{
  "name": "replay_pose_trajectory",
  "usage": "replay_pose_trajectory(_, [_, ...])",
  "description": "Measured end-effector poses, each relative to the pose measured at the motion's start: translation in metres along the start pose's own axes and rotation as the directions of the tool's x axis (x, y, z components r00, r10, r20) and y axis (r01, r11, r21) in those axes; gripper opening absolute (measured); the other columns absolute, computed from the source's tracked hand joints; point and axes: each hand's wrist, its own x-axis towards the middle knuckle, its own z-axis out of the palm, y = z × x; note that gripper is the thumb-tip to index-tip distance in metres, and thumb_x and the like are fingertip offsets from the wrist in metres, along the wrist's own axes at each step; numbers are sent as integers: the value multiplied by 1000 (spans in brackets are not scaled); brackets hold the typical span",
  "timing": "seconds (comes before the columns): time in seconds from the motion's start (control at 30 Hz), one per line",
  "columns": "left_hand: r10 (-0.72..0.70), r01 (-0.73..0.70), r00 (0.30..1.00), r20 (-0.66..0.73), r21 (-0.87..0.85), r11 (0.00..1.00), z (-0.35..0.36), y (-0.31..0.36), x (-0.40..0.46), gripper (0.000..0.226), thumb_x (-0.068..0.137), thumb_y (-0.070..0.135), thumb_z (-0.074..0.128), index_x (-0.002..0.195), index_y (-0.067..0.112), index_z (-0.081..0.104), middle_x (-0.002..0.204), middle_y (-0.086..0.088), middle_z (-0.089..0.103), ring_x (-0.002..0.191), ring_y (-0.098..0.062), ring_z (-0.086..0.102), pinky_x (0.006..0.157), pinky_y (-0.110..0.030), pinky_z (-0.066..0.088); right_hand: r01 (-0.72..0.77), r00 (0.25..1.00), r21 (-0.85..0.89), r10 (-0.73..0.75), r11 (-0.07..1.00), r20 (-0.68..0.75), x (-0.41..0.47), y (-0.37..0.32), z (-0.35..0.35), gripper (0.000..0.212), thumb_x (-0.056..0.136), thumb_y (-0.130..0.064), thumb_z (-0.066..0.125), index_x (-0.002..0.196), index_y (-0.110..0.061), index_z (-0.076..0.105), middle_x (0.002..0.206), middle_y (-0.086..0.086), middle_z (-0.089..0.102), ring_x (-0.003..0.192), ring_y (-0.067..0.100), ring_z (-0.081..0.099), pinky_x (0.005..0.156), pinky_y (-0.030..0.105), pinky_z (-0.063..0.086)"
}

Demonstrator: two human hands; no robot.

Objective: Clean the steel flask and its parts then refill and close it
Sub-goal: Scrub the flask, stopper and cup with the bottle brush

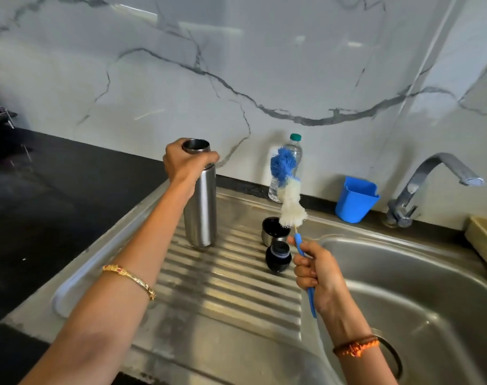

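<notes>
The open steel flask (200, 209) stands upright on the ribbed drainboard (225, 287). My left hand (182, 163) grips its neck just under the open mouth. My right hand (316, 269) holds the blue handle of a bottle brush (288, 187), its blue and white bristles pointing up, to the right of the flask. The steel cup lid (274, 232) stands mouth up on the drainboard. In front of it sits the black stopper (277, 257), close to my right hand.
The sink basin (420, 307) lies at the right, with the tap (431, 184) behind it. A blue plastic cup (356, 200) and a clear water bottle (291, 151) stand by the marble wall. A black counter (56, 195) is at the left.
</notes>
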Motion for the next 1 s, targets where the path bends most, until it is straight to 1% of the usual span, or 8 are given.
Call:
replay_pose_trajectory(0.23, [47,-48,998,36,51,998,7,-14,9,45,57,12,84,96,14,61,89,-1,63,86,-17,61,77,-24,51,13,999,-30,-14,999,-31,6,1,-4,25,96,-15,38,97,-12,62,44,-6,33,29,1,22,26,13,18])
replay_pose_trajectory(0.47, [366,-348,931,9,337,875,10,-31,0,87,61,34,83,132,13,38,134,-6,43,122,-25,44,102,-45,34,68,989,-99,-80,993,-120,2,4,-13,22,97,-17,42,94,-13,63,47,-5,33,30,1,22,28,13,17])
replay_pose_trajectory(0.53, [558,-479,829,-35,469,742,10,-33,-10,82,61,37,80,128,9,43,134,-13,43,124,-31,41,103,-49,30,115,978,-170,-142,979,-154,-3,3,-18,21,97,-20,44,91,-13,63,50,-3,33,31,1,23,30,13,17])
replay_pose_trajectory(0.6, [787,-673,616,-15,508,537,14,-38,-25,65,65,33,72,118,6,48,123,-21,50,117,-32,41,99,-53,33,205,951,-248,-253,947,-181,-5,3,-23,22,96,-22,46,87,-13,64,51,-3,34,32,1,24,31,13,18])
replay_pose_trajectory(0.67, [882,-819,457,112,439,368,27,-50,-50,47,72,31,63,109,6,47,112,-19,54,107,-25,40,97,-41,31,307,900,-329,-384,893,-204,-7,4,-31,23,96,-21,48,85,-12,66,50,-3,35,32,1,26,33,13,20])
replay_pose_trajectory(0.7, [870,-855,450,203,380,353,36,-61,-67,41,74,31,59,105,6,49,106,-15,56,102,-22,40,93,-33,30,338,875,-367,-433,867,-218,-9,6,-35,24,95,-20,49,85,-10,67,49,-3,35,34,1,26,34,13,21])
replay_pose_trajectory(0.87, [367,-627,739,565,376,682,65,-124,-130,61,64,41,77,107,4,56,102,-11,58,98,-27,49,81,-26,32,330,844,-383,-451,863,-290,-25,22,-53,33,94,-16,49,86,16,57,54,4,35,38,4,24,35,16,20])
replay_pose_trajectory(1.0, [114,-452,828,549,533,715,78,-136,-141,84,60,48,80,123,6,44,121,-10,49,113,-27,41,89,-29,33,256,876,-326,-361,910,-319,-31,26,-56,26,96,-15,46,82,-8,66,53,1,35,35,3,23,34,15,18])
